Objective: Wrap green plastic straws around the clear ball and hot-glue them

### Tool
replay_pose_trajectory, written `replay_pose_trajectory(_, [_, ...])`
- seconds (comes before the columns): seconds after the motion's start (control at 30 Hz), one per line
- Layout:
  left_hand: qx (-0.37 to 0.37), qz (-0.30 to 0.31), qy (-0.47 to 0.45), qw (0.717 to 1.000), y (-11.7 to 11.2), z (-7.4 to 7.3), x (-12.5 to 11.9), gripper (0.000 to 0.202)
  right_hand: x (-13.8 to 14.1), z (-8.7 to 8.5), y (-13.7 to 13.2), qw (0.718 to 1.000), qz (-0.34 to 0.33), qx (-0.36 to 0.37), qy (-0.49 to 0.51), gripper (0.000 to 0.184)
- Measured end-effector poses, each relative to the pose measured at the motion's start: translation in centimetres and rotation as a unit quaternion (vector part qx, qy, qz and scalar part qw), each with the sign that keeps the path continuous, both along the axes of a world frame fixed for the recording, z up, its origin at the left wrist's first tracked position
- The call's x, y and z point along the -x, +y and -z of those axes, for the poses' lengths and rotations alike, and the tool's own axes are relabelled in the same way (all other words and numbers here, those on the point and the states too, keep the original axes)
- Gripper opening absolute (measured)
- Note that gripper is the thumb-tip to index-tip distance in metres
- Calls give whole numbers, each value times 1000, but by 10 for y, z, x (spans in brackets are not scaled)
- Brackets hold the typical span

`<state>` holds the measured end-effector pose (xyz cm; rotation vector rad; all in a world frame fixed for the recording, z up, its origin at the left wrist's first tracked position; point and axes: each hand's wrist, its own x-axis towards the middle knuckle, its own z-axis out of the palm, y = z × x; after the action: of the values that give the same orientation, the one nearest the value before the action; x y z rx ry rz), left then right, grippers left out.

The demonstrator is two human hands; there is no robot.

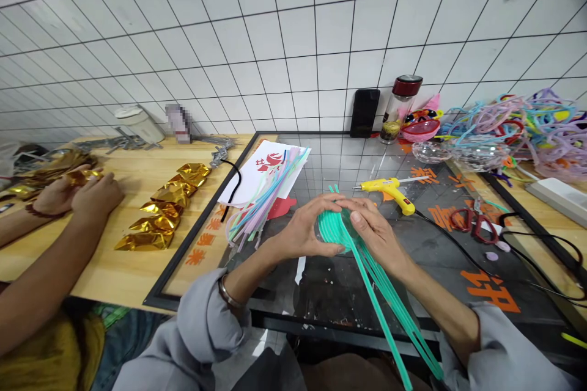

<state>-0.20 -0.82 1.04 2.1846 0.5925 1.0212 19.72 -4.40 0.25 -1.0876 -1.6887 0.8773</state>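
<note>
My left hand [306, 227] and my right hand [376, 233] meet over the dark glass work mat [330, 284]. Both are closed on a bundle of green pipe cleaners [339, 229]. The bundle is bent into a loop between my fingers, and its long ends run down toward my lap at the lower right. My left wrist wears a metal bangle.
A yellow glue gun [389, 189] lies just beyond my hands, red scissors [477, 223] to the right. Pastel pipe cleaners [263, 198] lie on white paper to the left. A tangled colourful pile [527, 125] sits far right. Another person's hands [77, 192] fold gold foil pieces [165, 211] at left.
</note>
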Motion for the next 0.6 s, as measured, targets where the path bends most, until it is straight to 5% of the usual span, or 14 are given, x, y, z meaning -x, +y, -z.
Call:
replay_pose_trajectory(0.3, [43, -1, -10, 999, 1, -2, 1, 59, 0, -8, -1, 1000, 7, 26, 7, 51])
replay_pose_trajectory(0.6, [71, -6, -4, 997, 4, -1, 4, 59, -4, 1, 5, 994, 5, 90, 53, 51])
